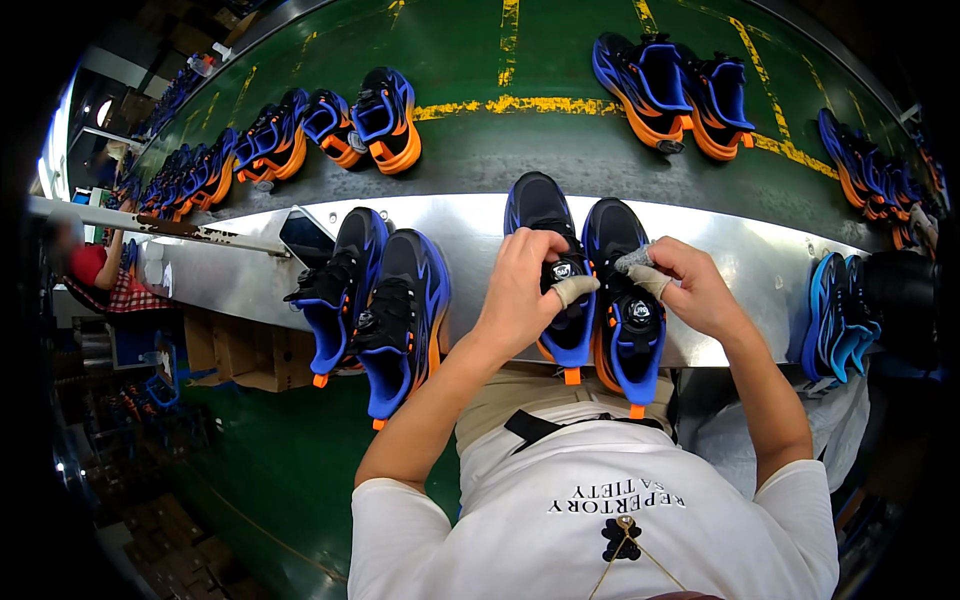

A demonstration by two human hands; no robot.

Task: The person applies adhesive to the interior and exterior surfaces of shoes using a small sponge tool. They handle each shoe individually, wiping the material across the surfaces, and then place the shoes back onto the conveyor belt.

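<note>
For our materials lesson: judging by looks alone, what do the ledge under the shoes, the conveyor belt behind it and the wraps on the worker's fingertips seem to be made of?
Ledge: probably sheet steel or aluminium, brushed silver, with soft reflections.
Conveyor belt: apparently rubber or PVC, dark green, slightly glossy and scuffed.
Fingertip wraps: seemingly cloth tape, matte beige-grey; the weave is too small to confirm.

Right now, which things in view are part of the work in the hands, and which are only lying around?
In hand:
- left hand on the left shoe's dial
- right hand above the right shoe
- pair of black-and-blue shoes on the metal ledge

Lying about:
- second pair on the ledge
- shoe pairs on the green belt
</note>
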